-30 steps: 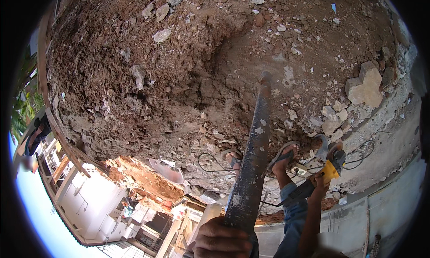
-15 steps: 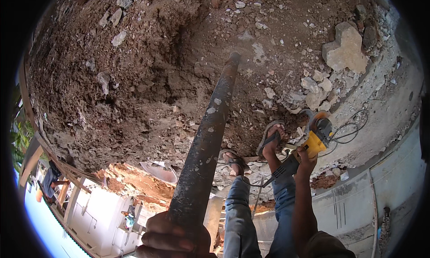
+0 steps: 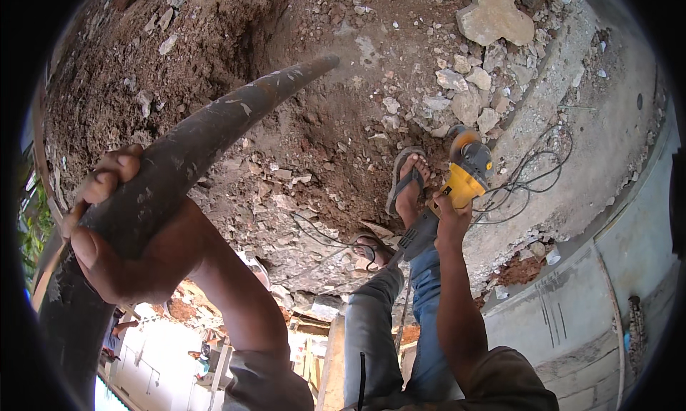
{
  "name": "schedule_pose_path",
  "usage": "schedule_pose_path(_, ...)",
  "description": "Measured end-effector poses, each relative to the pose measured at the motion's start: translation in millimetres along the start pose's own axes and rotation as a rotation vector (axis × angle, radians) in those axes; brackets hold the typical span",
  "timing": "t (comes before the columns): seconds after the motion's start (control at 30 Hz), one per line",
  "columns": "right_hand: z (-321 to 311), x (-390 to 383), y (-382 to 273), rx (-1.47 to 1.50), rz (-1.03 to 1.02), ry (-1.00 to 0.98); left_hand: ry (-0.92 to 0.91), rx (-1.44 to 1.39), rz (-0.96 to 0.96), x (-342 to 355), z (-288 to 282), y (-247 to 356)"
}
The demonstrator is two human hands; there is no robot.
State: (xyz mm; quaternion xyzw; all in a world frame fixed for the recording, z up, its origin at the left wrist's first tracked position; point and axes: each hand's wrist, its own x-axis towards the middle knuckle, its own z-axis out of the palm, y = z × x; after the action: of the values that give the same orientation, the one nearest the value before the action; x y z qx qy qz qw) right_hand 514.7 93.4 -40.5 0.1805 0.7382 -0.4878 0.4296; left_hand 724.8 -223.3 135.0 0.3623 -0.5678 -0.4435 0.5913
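My left hand (image 3: 125, 257) is wrapped around a thick dark metal pipe (image 3: 204, 136) with pale chipped spots. The pipe slants from the lower left up to its far end near the middle of the dirt. A yellow and black angle grinder (image 3: 466, 181) hangs from my right hand (image 3: 453, 222), which grips its body. The grinder's disc (image 3: 464, 139) is turned away from me, low beside my sandalled feet (image 3: 411, 179). A dark cable (image 3: 529, 186) lies looped on the ground to the right of the grinder.
Loose brown dirt (image 3: 193, 75) and broken rubble (image 3: 464, 89) cover the ground. A large pale stone slab piece (image 3: 494, 14) lies far right. A grey concrete wall (image 3: 564, 318) stands at the right. Another person (image 3: 118, 332) shows partly at the lower left.
The pipe has swung from nearly upright to leaning left, and my left hand has moved left and up with it. The ground and grinder appear shifted left and up in view.
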Motion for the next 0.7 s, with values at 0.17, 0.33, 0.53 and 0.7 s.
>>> schedule_pose_path(0.17, -16.7, -7.8, 16.6, -0.093, -0.052, -0.128, 0.230, 0.261, 0.138, 2.0, 47.6, -27.5)
schedule_pose_path(0.33, -4.4, -44.1, 33.8, -0.222, -0.133, -0.309, 0.189, 0.417, 0.138, -46.7, 47.1, -3.3)
schedule_pose_path(0.53, 1.8, -70.6, 65.1, -0.299, -0.068, -0.326, -0.341, 0.216, -0.349, -216.5, 34.7, 48.3)
schedule_pose_path(0.7, -2.4, -76.5, 109.0, -0.375, 0.065, -0.443, -0.159, 0.380, -0.919, -367.5, -32.4, 117.8)
